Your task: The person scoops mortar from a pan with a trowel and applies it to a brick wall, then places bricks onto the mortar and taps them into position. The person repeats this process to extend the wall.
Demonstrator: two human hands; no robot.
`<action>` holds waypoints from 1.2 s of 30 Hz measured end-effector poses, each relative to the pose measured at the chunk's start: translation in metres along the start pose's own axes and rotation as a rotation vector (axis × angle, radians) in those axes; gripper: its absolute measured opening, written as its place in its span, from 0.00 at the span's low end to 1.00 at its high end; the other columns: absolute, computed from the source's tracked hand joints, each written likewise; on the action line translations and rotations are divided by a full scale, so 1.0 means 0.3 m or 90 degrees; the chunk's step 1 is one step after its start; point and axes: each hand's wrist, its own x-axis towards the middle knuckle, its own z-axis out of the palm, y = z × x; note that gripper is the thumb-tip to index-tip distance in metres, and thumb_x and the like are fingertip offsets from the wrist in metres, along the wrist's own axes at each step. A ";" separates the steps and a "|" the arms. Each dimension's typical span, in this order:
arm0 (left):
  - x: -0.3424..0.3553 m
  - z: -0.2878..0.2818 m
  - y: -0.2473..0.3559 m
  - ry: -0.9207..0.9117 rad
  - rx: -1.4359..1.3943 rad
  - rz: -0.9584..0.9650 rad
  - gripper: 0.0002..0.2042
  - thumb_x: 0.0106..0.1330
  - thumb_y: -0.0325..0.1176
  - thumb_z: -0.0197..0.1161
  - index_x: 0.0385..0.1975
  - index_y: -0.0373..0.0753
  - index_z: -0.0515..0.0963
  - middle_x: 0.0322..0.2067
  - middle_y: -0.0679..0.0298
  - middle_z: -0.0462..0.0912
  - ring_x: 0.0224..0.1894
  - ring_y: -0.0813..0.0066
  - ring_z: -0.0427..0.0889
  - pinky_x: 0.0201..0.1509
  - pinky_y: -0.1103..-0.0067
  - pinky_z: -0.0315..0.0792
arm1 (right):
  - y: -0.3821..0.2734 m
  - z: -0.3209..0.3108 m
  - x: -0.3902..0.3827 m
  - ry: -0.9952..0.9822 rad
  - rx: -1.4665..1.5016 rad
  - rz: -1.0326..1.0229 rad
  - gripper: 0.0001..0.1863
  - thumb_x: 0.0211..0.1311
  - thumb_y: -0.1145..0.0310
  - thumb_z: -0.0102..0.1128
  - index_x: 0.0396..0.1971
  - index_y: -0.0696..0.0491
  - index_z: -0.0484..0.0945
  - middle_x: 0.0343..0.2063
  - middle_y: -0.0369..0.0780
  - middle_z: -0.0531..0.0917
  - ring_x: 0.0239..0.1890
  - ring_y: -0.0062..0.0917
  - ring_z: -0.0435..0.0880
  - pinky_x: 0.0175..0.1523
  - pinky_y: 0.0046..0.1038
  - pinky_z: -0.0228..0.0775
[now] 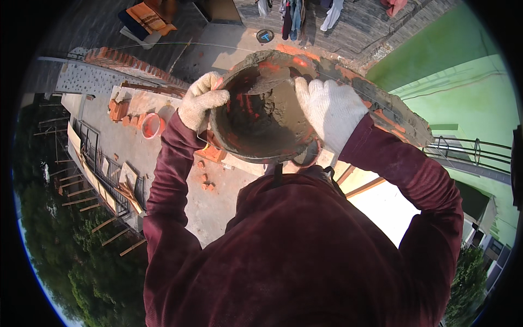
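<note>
The left hand (pixel 200 103) pinches the bucket (pixel 239 136) at nine o'clock, seemingly for steadiness, but how the right hand (pixel 331 111), at three, grips I cannot tell.

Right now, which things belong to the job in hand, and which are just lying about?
In use:
mortar-caked bucket
mortar inside it
left hand, gripping its rim
right hand, at its other side

Seemingly just about:
orange-red bucket
brick pieces
hanging clothes

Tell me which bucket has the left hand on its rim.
The grey-smeared bucket in the middle: the gloved left hand grips its rim. The orange bucket at left sits apart, no hand on it.
</note>
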 end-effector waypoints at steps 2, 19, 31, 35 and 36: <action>-0.008 -0.031 0.035 -0.018 -0.005 0.022 0.09 0.60 0.23 0.66 0.38 0.41 0.76 0.41 0.67 0.83 0.42 0.77 0.82 0.50 0.78 0.76 | -0.055 0.028 0.095 0.012 0.031 -0.011 0.24 0.63 0.69 0.59 0.58 0.60 0.74 0.34 0.39 0.82 0.37 0.28 0.85 0.35 0.32 0.79; -0.039 -0.182 0.142 0.104 0.118 0.140 0.10 0.67 0.34 0.71 0.32 0.44 0.73 0.28 0.77 0.74 0.30 0.88 0.72 0.36 0.86 0.68 | -0.320 -0.128 0.243 -0.041 0.042 -0.052 0.14 0.66 0.67 0.57 0.48 0.56 0.77 0.31 0.39 0.82 0.35 0.31 0.86 0.35 0.34 0.76; -0.090 -0.230 0.191 0.055 0.072 0.090 0.08 0.62 0.25 0.68 0.34 0.43 0.74 0.33 0.74 0.78 0.35 0.84 0.75 0.42 0.82 0.71 | -0.267 -0.033 0.295 -0.069 0.061 -0.173 0.21 0.64 0.69 0.58 0.55 0.59 0.75 0.34 0.38 0.81 0.38 0.29 0.85 0.37 0.30 0.77; -0.114 -0.227 0.203 0.104 0.053 0.081 0.07 0.62 0.24 0.67 0.34 0.42 0.75 0.33 0.73 0.79 0.34 0.84 0.77 0.41 0.82 0.72 | -0.149 -0.065 0.263 -0.158 0.042 -0.215 0.26 0.64 0.70 0.57 0.62 0.62 0.72 0.34 0.40 0.80 0.38 0.30 0.84 0.36 0.31 0.77; -0.115 -0.223 0.203 0.113 0.038 0.069 0.07 0.62 0.24 0.67 0.34 0.42 0.75 0.33 0.72 0.79 0.34 0.83 0.77 0.41 0.82 0.72 | -0.118 -0.111 0.254 -0.120 0.038 -0.204 0.27 0.64 0.70 0.57 0.63 0.62 0.71 0.34 0.40 0.80 0.38 0.30 0.84 0.36 0.31 0.77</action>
